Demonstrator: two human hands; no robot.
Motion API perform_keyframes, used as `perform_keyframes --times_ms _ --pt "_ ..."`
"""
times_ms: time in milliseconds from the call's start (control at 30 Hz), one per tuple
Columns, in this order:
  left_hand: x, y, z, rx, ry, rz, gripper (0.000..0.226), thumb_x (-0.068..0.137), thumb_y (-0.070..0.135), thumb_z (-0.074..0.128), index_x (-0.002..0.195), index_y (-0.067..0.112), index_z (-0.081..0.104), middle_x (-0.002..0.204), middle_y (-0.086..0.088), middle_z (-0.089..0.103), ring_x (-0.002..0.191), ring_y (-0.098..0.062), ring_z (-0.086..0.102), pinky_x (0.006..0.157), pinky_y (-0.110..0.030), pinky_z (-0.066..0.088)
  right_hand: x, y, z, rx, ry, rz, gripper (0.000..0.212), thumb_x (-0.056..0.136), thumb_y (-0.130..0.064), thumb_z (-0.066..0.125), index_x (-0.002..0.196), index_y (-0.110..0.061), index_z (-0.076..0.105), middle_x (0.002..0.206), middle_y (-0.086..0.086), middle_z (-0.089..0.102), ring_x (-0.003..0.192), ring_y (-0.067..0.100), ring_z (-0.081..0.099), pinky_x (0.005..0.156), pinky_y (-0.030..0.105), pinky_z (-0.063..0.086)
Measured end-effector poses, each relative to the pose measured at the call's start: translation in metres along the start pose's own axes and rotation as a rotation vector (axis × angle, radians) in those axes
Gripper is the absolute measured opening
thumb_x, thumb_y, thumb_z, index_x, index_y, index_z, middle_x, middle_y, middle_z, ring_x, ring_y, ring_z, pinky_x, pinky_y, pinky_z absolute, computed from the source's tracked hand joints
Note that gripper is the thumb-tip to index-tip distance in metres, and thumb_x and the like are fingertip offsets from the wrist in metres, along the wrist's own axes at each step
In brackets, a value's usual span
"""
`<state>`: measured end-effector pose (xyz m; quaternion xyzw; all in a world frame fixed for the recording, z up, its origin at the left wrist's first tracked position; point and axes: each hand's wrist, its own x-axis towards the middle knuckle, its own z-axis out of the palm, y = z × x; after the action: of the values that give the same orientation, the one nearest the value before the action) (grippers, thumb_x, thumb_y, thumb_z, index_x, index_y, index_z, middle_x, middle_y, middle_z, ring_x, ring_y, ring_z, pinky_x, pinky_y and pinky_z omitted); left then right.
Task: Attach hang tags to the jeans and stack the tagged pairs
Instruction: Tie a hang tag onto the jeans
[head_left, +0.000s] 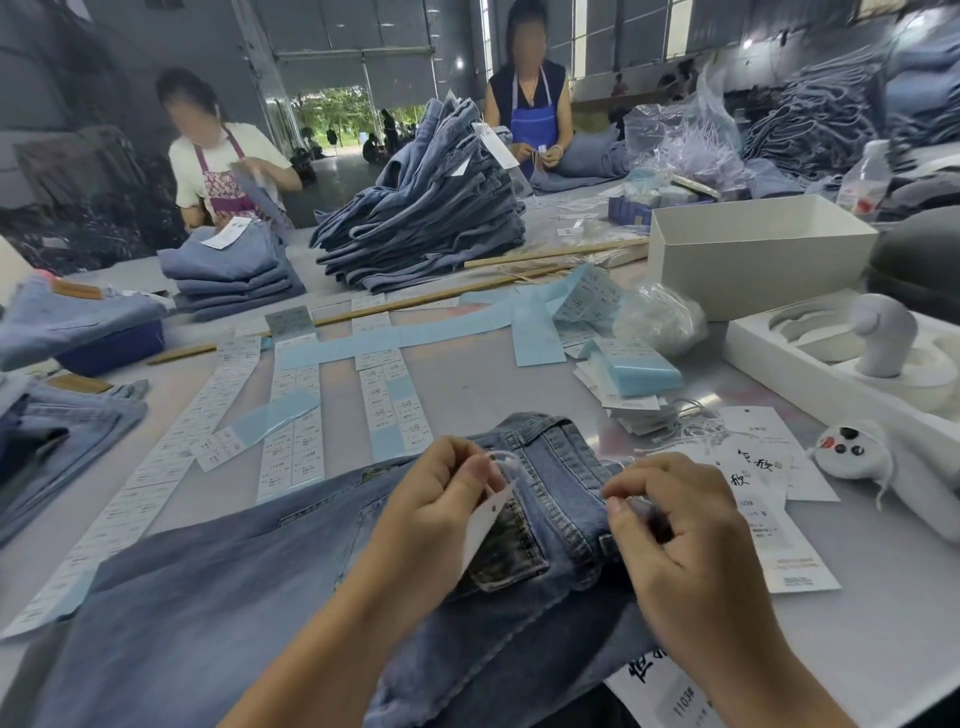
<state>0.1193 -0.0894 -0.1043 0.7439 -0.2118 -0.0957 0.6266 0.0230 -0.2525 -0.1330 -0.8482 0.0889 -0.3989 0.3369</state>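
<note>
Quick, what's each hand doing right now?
Left hand: pinching a white hang tag by its string.
Right hand: fingers curled, pinching at the jeans waistband.

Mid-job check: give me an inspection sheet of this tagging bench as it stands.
Surface: grey table, crowded.
Job's things: jeans spread flat; white hang tag with its string at the waistband; loose tags to the right; tall jeans stack behind.
Clutter: label strips, white box, plush toy.
Grips: left hand pinches the tag; right hand pinches the waistband.
Cables: nothing seen.
Surroundings: two workers opposite.
</note>
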Motion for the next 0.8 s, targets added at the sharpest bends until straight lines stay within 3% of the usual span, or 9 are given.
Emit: perform_keyframes --times_ms 100,167,233,300,333,500,633,733,800 --pt "0.002 0.016 0.008 -0.293 -0.015 -0.067 0.017 0.082 0.032 0.063 0.068 0.024 0.066 0.072 -0.009 0.06 0.066 -0.019 0.051 0.064 -0.032 0.04 -0.002 -0.015 0.005 0.068 -0.057 -0.111 0.009 0.08 -0.019 0.064 0.085 -0.019 0.071 0.091 -0.015 0.061 0.094 0.009 0.056 0.083 0.018 0.042" --pt "0.004 0.027 0.015 -0.5 -0.073 -0.119 0.013 0.082 0.024 0.07 0.075 0.014 0.065 0.073 -0.008 0.06 0.063 -0.019 0.056 0.058 -0.029 0.046 -0.001 -0.023 0.005 0.177 -0.166 -0.041 0.02 0.081 -0.027 0.065 0.097 -0.037 0.065 0.101 -0.025 0.061 0.101 0.001 0.057 0.085 0.01 0.041" --pt "0.004 0.041 0.021 -0.646 -0.101 -0.168 0.013 0.087 0.018 0.06 0.081 0.007 0.062 0.076 -0.014 0.062 0.066 -0.023 0.061 0.056 -0.03 0.052 0.003 -0.026 0.004 0.34 -0.271 0.093 0.026 0.081 -0.04 0.065 0.106 -0.047 0.061 0.109 -0.028 0.063 0.099 0.007 0.062 0.086 0.017 0.049" --pt "0.004 0.051 0.025 -0.653 -0.08 -0.202 0.015 0.096 0.016 0.054 0.085 0.007 0.059 0.077 -0.015 0.063 0.064 -0.023 0.061 0.052 -0.029 0.052 0.007 -0.026 0.0 0.56 -0.328 0.188 0.036 0.078 -0.048 0.069 0.113 -0.049 0.059 0.11 -0.016 0.068 0.09 0.021 0.067 0.078 0.033 0.056" --pt "0.005 0.054 0.027 -0.633 -0.06 -0.204 0.016 0.098 0.016 0.052 0.086 0.008 0.058 0.077 -0.014 0.062 0.064 -0.022 0.06 0.052 -0.029 0.051 0.009 -0.027 -0.002 0.64 -0.341 0.216 0.043 0.074 -0.053 0.072 0.115 -0.049 0.058 0.11 -0.01 0.069 0.093 0.021 0.068 0.076 0.035 0.056" --pt "0.009 0.06 0.039 -0.549 0.068 -0.168 0.02 0.1 0.023 0.052 0.084 0.013 0.06 0.075 -0.011 0.065 0.068 -0.023 0.059 0.058 -0.033 0.049 0.011 -0.027 -0.003 0.787 -0.367 0.301 0.086 0.055 -0.07 0.081 0.13 -0.045 0.048 0.114 -0.003 0.068 0.104 0.02 0.068 0.093 0.043 0.052" --pt "0.013 0.061 0.049 -0.47 0.101 -0.087 0.018 0.099 0.019 0.055 0.083 0.014 0.061 0.067 -0.004 0.063 0.059 -0.016 0.06 0.05 -0.028 0.051 0.016 -0.031 -0.007 0.852 -0.421 0.281 0.068 0.063 -0.055 0.085 0.125 -0.041 0.059 0.108 0.005 0.072 0.101 0.023 0.07 0.095 0.047 0.051" --pt "0.017 0.059 0.055 -0.409 0.085 -0.011 0.012 0.096 0.016 0.06 0.085 0.014 0.063 0.064 0.002 0.062 0.061 -0.014 0.059 0.057 -0.026 0.053 0.02 -0.029 -0.015 0.884 -0.5 0.267 0.056 0.07 -0.044 0.082 0.122 -0.037 0.064 0.094 0.008 0.075 0.088 0.016 0.071 0.08 0.025 0.052" --pt "0.019 0.058 0.058 -0.405 0.061 0.033 0.005 0.094 0.012 0.064 0.089 0.012 0.063 0.062 0.004 0.061 0.061 -0.014 0.057 0.059 -0.027 0.053 0.022 -0.028 -0.018 0.922 -0.534 0.293 0.05 0.073 -0.039 0.077 0.121 -0.035 0.065 0.092 0.012 0.075 0.083 0.015 0.069 0.075 0.021 0.052"
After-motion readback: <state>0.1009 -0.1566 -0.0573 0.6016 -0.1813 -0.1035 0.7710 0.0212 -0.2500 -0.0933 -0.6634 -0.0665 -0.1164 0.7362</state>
